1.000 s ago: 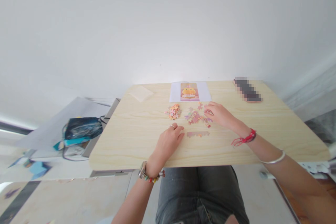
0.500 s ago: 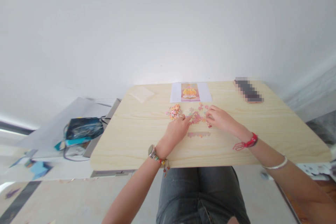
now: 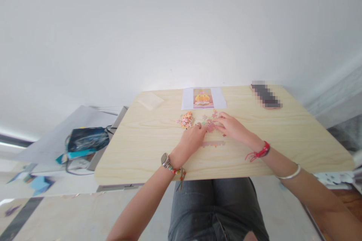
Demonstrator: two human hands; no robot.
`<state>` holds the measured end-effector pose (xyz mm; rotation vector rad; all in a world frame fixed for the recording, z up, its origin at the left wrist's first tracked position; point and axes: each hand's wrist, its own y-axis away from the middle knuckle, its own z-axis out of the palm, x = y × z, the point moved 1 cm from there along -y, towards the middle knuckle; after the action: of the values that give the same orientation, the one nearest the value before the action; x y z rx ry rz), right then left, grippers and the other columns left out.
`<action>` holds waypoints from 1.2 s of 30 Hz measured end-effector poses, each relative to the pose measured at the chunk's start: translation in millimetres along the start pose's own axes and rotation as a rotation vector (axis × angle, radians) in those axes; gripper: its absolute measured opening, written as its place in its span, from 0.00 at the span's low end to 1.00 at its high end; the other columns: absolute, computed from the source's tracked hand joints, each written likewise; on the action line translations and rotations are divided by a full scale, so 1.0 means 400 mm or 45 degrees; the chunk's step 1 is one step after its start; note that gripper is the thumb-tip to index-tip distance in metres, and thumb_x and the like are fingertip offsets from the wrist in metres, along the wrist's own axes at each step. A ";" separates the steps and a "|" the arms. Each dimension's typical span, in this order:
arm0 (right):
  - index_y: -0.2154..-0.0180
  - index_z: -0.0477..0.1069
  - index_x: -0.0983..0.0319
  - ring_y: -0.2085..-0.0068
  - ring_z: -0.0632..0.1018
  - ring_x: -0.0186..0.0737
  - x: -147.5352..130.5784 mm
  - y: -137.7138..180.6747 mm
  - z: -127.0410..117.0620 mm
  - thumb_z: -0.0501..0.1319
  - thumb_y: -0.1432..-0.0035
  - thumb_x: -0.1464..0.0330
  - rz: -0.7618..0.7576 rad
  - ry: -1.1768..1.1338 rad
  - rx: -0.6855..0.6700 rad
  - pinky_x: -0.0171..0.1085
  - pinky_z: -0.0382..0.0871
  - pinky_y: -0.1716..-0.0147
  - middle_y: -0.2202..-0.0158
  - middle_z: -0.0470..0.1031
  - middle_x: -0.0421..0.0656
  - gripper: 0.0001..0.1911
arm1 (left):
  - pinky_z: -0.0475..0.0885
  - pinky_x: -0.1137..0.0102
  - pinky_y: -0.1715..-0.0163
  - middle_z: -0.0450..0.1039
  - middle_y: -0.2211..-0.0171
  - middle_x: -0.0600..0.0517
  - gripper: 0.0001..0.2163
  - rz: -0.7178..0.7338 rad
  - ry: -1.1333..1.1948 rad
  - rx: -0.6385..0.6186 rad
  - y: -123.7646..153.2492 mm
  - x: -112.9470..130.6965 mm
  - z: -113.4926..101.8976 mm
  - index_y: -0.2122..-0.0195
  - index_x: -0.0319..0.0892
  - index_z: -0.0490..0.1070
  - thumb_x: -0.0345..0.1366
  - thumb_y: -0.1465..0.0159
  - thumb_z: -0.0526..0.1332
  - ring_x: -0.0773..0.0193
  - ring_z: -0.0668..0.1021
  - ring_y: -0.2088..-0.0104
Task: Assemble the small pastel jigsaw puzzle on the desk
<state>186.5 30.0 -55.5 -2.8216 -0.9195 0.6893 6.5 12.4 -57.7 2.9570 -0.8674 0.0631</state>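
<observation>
Small pink and pastel jigsaw pieces (image 3: pixel 210 125) lie loose between my two hands on the wooden table (image 3: pixel 135 139). My left hand (image 3: pixel 194 135), wearing a ring, has its fingers curled at the left side of these pieces; whatever its fingertips hold is hidden. Reaching in from the right, my right hand (image 3: pixel 229 125) has thumb and fingers apart, with the tips touching the pieces. A joined strip of pieces (image 3: pixel 214 144) lies nearer to me. Just beyond my left knuckles is a heap of mixed pieces (image 3: pixel 186 119).
Behind the pieces lies a printed sheet (image 3: pixel 219 98) showing a yellow figure. A thin pale packet (image 3: pixel 150 101) is at the back left, and a blurred phone (image 3: pixel 265 96) at the back right. Left of the table sits a dark bag (image 3: pixel 88 139).
My right hand has moved left, closer to my left hand, and its fingers have spread over the loose pieces. The left hand stays nearly in place. The view has shifted slightly.
</observation>
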 end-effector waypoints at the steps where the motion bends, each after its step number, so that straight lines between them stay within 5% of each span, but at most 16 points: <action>1: 0.62 0.69 0.63 0.59 0.69 0.37 -0.007 -0.007 0.000 0.52 0.44 0.73 -0.026 0.010 -0.019 0.36 0.64 0.59 0.60 0.64 0.47 0.09 | 0.69 0.70 0.69 0.64 0.64 0.48 0.13 0.011 0.004 0.002 0.000 0.002 0.000 0.54 0.44 0.63 0.35 0.35 0.43 0.64 0.73 0.66; 8: 0.67 0.69 0.64 0.66 0.70 0.34 -0.021 -0.031 -0.016 0.52 0.44 0.75 -0.046 0.179 -0.192 0.32 0.65 0.68 0.62 0.64 0.46 0.07 | 0.69 0.72 0.68 0.63 0.64 0.49 0.14 0.025 0.024 -0.015 0.004 0.014 -0.005 0.52 0.46 0.62 0.33 0.35 0.44 0.66 0.73 0.68; 23: 0.60 0.68 0.64 0.59 0.71 0.38 0.009 -0.003 -0.042 0.51 0.43 0.71 0.078 0.160 -0.058 0.36 0.63 0.58 0.59 0.66 0.46 0.10 | 0.69 0.69 0.68 0.64 0.62 0.47 0.15 -0.099 0.035 -0.015 0.024 -0.022 -0.018 0.49 0.46 0.60 0.35 0.35 0.42 0.62 0.73 0.65; 36: 0.68 0.68 0.65 0.66 0.71 0.37 0.002 -0.087 0.000 0.54 0.44 0.68 0.191 0.264 -0.167 0.33 0.61 0.66 0.65 0.66 0.47 0.08 | 0.69 0.69 0.67 0.64 0.62 0.47 0.14 -0.048 -0.027 -0.035 -0.049 -0.003 -0.028 0.51 0.47 0.61 0.32 0.37 0.46 0.63 0.73 0.65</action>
<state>168.5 58.8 -47.9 -3.0287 -0.7507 0.3518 15.8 30.4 -47.7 2.9523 -0.8084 0.0180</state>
